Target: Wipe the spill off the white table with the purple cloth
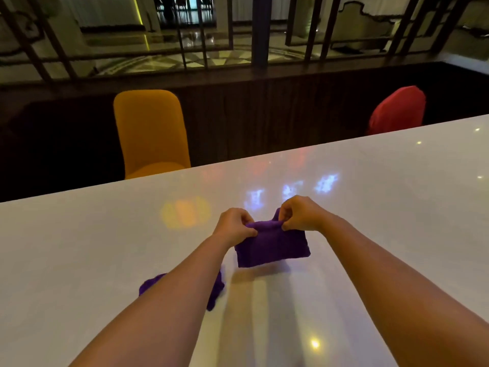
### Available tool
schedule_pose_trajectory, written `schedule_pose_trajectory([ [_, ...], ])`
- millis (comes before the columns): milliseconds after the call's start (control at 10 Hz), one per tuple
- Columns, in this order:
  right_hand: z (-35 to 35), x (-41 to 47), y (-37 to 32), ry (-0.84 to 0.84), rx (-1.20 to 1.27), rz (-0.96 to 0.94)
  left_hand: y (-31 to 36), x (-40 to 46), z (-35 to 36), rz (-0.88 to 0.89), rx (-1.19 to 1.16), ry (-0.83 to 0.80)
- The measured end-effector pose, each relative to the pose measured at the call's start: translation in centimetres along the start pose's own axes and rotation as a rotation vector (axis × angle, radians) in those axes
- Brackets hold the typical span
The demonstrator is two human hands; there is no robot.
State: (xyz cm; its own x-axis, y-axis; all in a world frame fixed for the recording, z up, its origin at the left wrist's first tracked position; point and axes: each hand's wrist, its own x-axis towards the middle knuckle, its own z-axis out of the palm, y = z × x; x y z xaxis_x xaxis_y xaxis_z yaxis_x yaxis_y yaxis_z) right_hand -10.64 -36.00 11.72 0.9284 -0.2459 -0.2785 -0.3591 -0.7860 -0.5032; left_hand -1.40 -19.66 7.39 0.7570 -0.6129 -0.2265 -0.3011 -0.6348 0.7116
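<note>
A folded purple cloth (272, 247) hangs just above the white table (383, 207) near its middle. My left hand (234, 223) pinches the cloth's top left corner and my right hand (301, 214) pinches its top right corner. Both hands are held close together. A second piece of purple cloth (215, 290) lies on the table under my left forearm, mostly hidden by it. I cannot make out a spill; the glossy tabletop shows only light reflections.
A yellow chair (150, 131) stands at the far side of the table on the left, and a red chair (397, 109) on the right. Behind them run a dark wooden partition (264, 115) and a dark lattice screen.
</note>
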Motion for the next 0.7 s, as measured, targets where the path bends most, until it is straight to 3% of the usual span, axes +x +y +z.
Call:
schedule_pose_trajectory([
  [500, 6.4, 2.7, 4.3, -0.164, -0.003, 0.044, -4.4, 0.7, 4.6, -0.099, 0.038, -0.092],
  [700, 4.3, 2.7, 2.9, -0.178, -0.022, 0.066, -2.9, 0.4, 1.8, -0.126, -0.016, -0.135],
])
